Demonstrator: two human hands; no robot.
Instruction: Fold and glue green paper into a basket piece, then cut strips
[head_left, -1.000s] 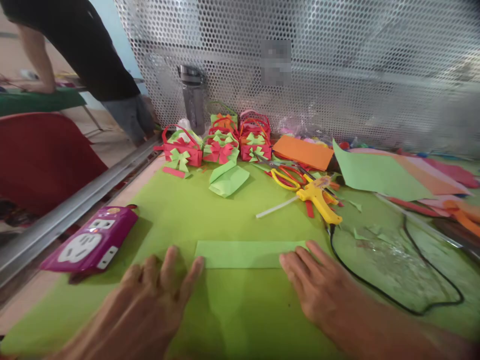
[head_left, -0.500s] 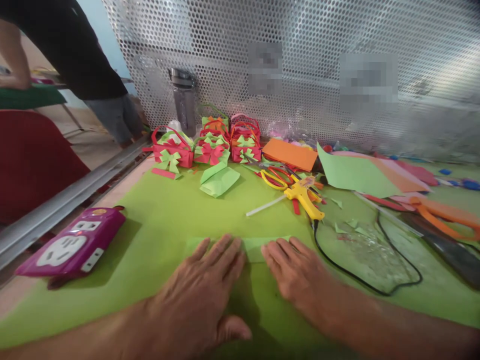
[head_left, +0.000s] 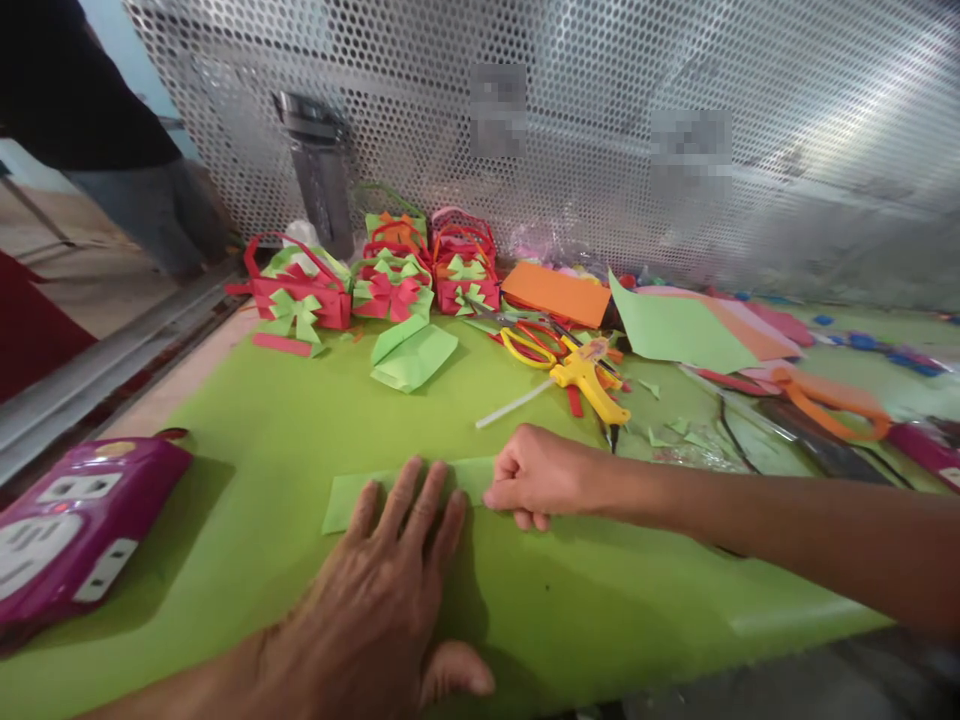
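Note:
A folded strip of light green paper point(head_left: 352, 495) lies on the big green sheet point(head_left: 315, 420) that covers the table. My left hand point(head_left: 390, 590) lies flat on the strip's middle, fingers stretched out and apart. My right hand point(head_left: 536, 475) is closed at the strip's right end, fingers curled and pinched together against the paper's edge. The strip's right part is hidden under both hands.
A purple power strip point(head_left: 67, 525) sits at the left. Behind are red and green paper baskets point(head_left: 382, 275), a folded green piece point(head_left: 412, 355), yellow scissors point(head_left: 529, 350), a yellow glue gun point(head_left: 589, 380), coloured sheets point(head_left: 682, 330), orange scissors point(head_left: 821, 400). A person point(head_left: 97, 110) stands far left.
My right hand has curled from flat into a pinch at the strip's right end. My left hand stays flat on the strip. The view has swung to the right.

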